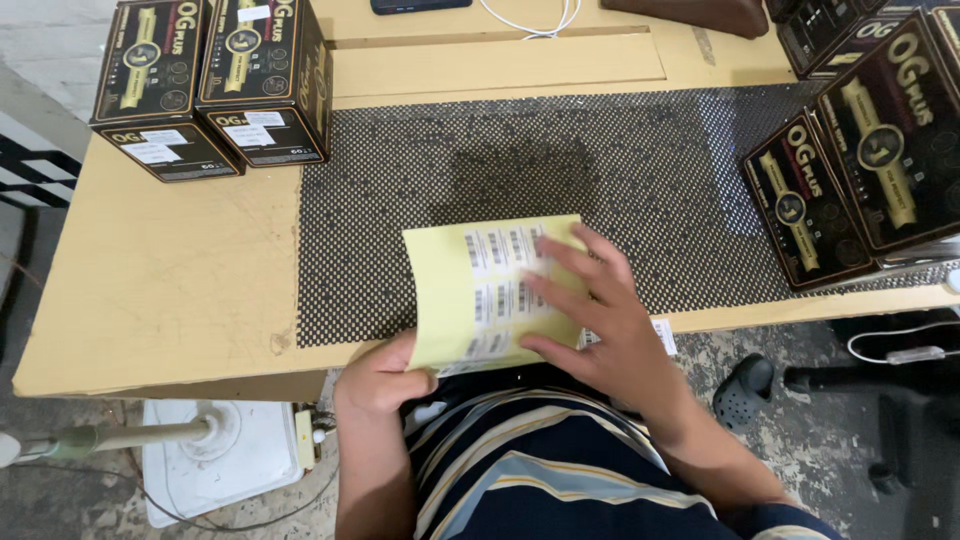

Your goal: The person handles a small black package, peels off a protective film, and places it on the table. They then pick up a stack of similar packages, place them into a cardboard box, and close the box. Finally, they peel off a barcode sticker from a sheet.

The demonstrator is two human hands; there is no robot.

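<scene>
Gripping the near edge of a yellow barcode-label sheet [480, 290], left hand [378, 378] closed on it; right hand [600, 320] open, fingers spread flat atop the labels. Beneath both: black mesh mat [620, 170] on tan table [170, 270]. Beyond left hand: two dark boxes [215, 85]. Beyond right hand: more dark boxes [860, 170].

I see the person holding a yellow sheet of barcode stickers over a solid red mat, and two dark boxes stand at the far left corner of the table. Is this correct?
Not quite: the mat is black mesh with a dotted look, not solid red, as the head view shows. The rest holds: both hands, left and right, hold the yellow sticker sheet, and two dark boxes stand far left.
</scene>
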